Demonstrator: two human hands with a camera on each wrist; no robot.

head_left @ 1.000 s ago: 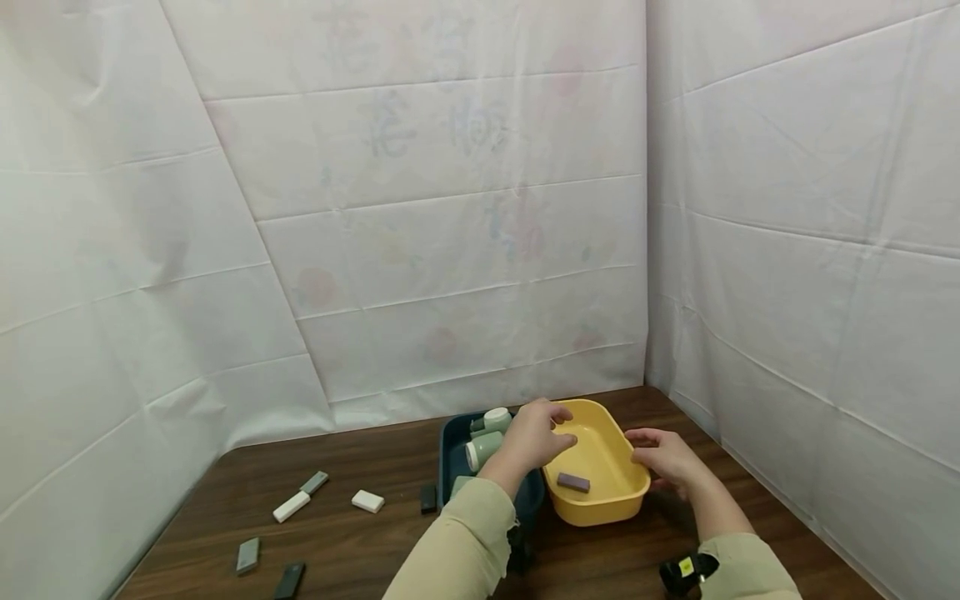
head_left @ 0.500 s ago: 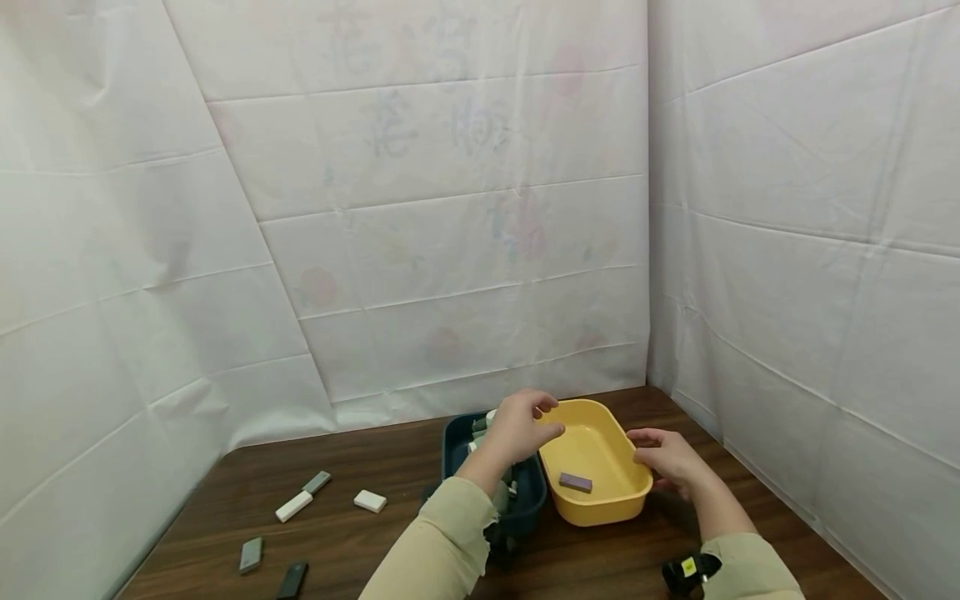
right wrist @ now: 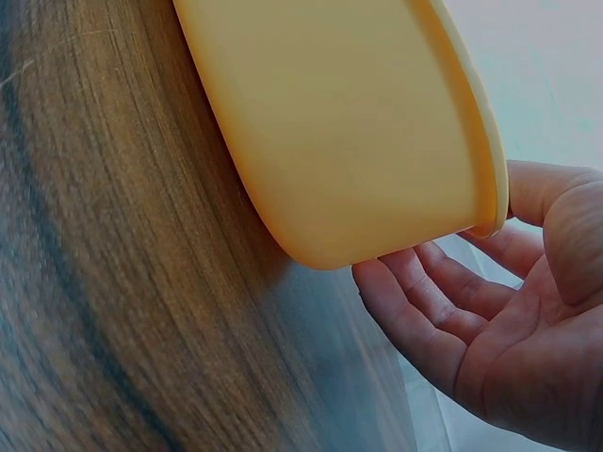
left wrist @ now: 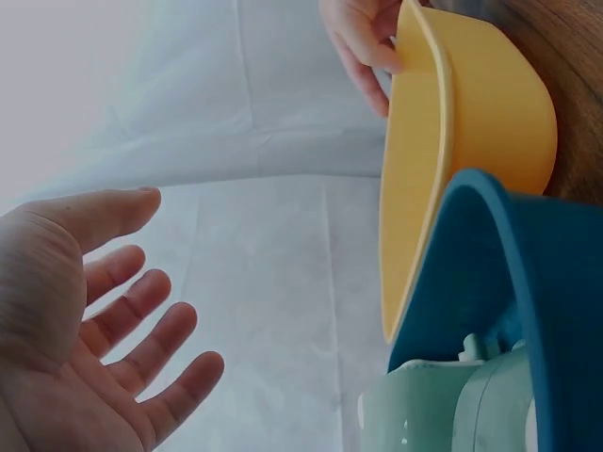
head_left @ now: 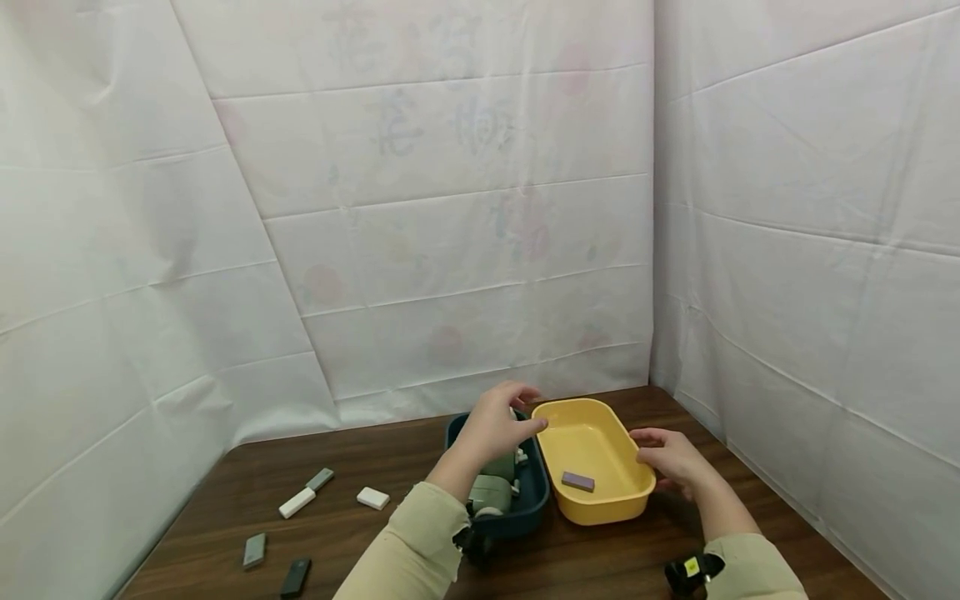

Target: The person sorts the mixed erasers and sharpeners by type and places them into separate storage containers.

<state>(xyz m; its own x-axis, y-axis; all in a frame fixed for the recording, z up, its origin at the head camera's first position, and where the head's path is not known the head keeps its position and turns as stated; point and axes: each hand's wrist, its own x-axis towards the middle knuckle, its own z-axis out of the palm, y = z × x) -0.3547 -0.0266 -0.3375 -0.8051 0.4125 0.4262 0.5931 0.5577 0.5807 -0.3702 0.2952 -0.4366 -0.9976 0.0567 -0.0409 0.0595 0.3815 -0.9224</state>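
My left hand hangs over the dark blue bin, fingers spread and nothing in them. Pale green rounded objects with white parts lie in that bin, partly hidden by the left arm. Beside it on the right stands a yellow bin, with one small purple block lying inside near its front end. My right hand holds the yellow bin's right side; in the right wrist view its thumb is at the rim and its fingers lie against the outer wall.
Left on the wooden table lie small flat blocks: a white block, another white block touching a grey-green block, a grey block and a black block. White sheets hang behind and at both sides.
My left hand has drawn back leftward from above the yellow bin to above the blue bin. The right hand stays at the yellow bin's side, and the purple block lies unmoved.
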